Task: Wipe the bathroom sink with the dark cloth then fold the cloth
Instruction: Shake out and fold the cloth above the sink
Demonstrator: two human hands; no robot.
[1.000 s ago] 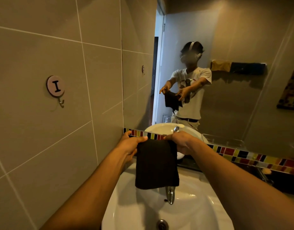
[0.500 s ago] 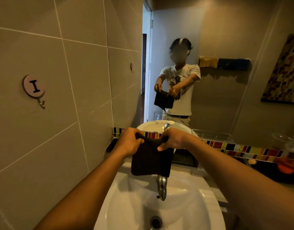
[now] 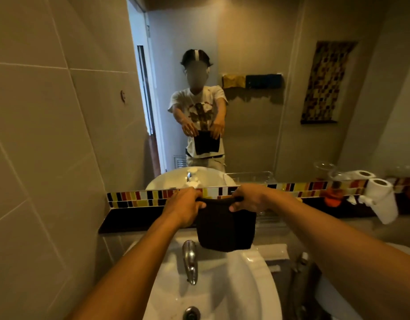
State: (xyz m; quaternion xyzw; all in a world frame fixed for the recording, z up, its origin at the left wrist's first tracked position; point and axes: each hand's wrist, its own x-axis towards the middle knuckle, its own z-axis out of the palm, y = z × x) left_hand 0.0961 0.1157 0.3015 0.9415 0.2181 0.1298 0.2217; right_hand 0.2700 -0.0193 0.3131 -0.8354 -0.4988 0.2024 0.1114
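The dark cloth [image 3: 224, 227] hangs folded in a small rectangle above the back right of the white sink [image 3: 252, 282]. My left hand [image 3: 183, 207] pinches its top left corner and my right hand [image 3: 247, 199] pinches its top right corner. Both hands are held out in front of the mirror, above the basin's rear rim. The chrome tap [image 3: 190, 259] stands below and left of the cloth, and the drain [image 3: 192, 313] lies at the bottom of the basin.
A tiled wall [image 3: 49, 158] closes the left side. Behind the sink runs a dark ledge [image 3: 130, 218] under a colourful mosaic strip [image 3: 139, 197] and the mirror [image 3: 257, 112]. A toilet paper roll [image 3: 382, 199] and small items stand on the counter at right.
The view has swung right, away from the left wall. My hands have carried the cloth to the right of the tap, still holding its top corners.
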